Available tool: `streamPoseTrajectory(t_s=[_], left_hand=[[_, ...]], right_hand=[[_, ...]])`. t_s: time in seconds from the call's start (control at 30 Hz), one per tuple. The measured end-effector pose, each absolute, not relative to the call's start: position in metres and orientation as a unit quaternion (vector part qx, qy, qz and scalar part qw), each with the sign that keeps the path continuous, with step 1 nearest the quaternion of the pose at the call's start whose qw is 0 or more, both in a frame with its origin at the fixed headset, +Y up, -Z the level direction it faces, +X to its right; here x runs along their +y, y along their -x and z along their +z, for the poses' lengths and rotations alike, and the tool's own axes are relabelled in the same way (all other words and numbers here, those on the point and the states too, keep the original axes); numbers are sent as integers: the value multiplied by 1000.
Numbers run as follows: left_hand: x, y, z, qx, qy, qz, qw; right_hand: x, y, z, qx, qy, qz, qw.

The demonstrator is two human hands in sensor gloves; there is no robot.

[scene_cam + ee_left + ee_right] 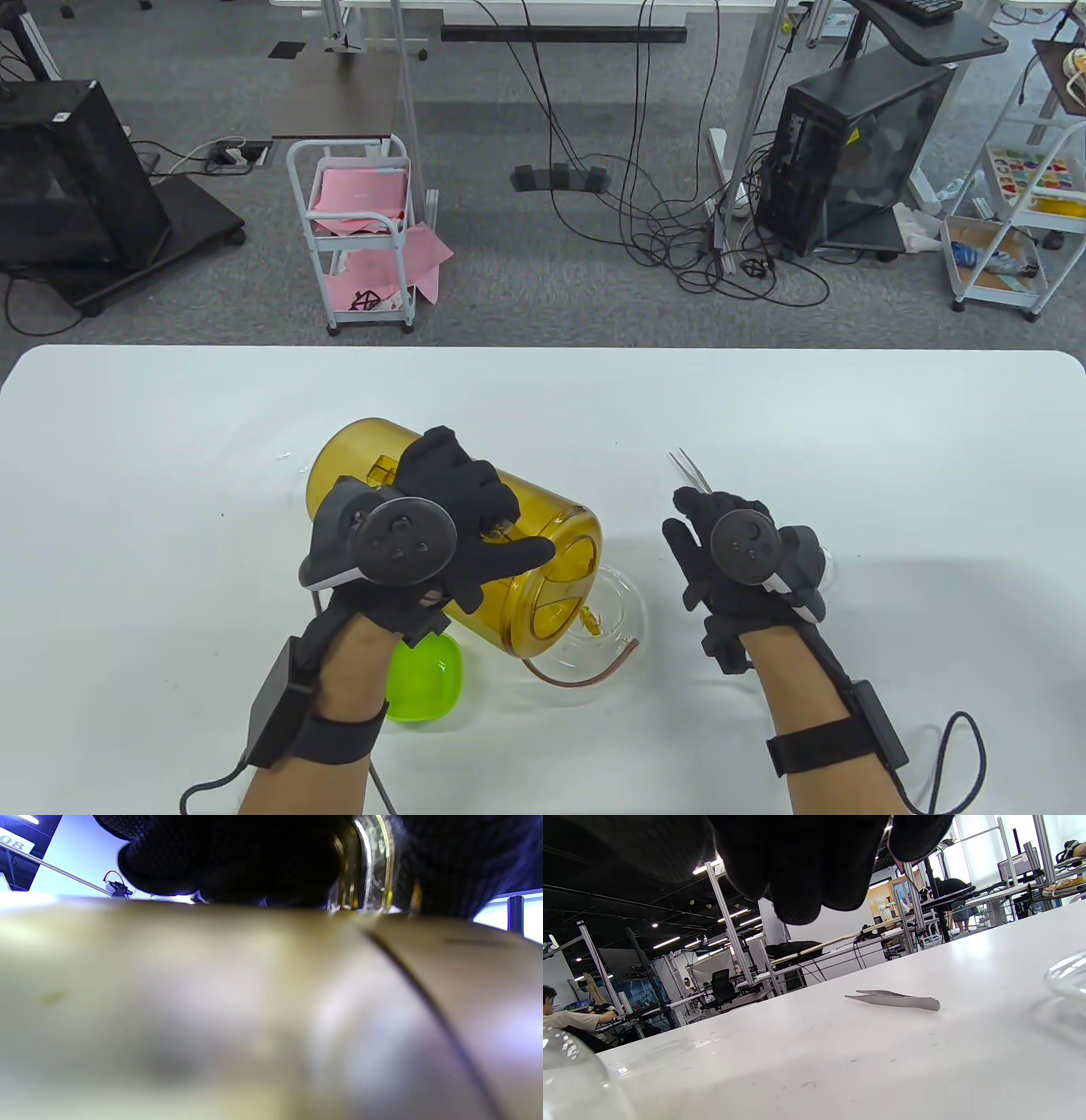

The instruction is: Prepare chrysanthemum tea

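My left hand (475, 518) grips the handle of an amber plastic pitcher (551, 586) and holds it tipped on its side, mouth toward a clear glass teapot (615, 632). A small yellow flower (591, 622) lies in the teapot just below the pitcher's mouth. In the left wrist view the pitcher's wall (254, 1005) fills the frame, and gloved fingers (233, 857) curl by its handle (369, 861). My right hand (704, 552) lies relaxed and empty to the right of the teapot. Steel tweezers (691, 471) (895, 1000) lie on the table just beyond it.
A lime green bowl (424, 679) sits under my left wrist. A small glass piece (827, 564) (1067, 976) stands right of my right hand. The white table (170, 475) stretches wide on both sides; carts, cables and computer cases stand on the floor beyond it.
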State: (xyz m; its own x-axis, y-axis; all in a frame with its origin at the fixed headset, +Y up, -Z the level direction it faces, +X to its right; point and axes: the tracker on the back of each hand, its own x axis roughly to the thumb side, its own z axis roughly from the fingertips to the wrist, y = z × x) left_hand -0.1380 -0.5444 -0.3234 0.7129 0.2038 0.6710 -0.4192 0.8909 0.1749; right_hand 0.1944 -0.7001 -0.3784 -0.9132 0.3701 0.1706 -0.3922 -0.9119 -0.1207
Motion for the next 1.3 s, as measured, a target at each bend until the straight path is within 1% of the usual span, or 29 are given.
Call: streamPoseTrajectory(t_s=[1.3], left_hand=[[-542,127,-312,-342,-176,133,914]], right_hand=[[-702,-192,-378,-68,-75,977,186]])
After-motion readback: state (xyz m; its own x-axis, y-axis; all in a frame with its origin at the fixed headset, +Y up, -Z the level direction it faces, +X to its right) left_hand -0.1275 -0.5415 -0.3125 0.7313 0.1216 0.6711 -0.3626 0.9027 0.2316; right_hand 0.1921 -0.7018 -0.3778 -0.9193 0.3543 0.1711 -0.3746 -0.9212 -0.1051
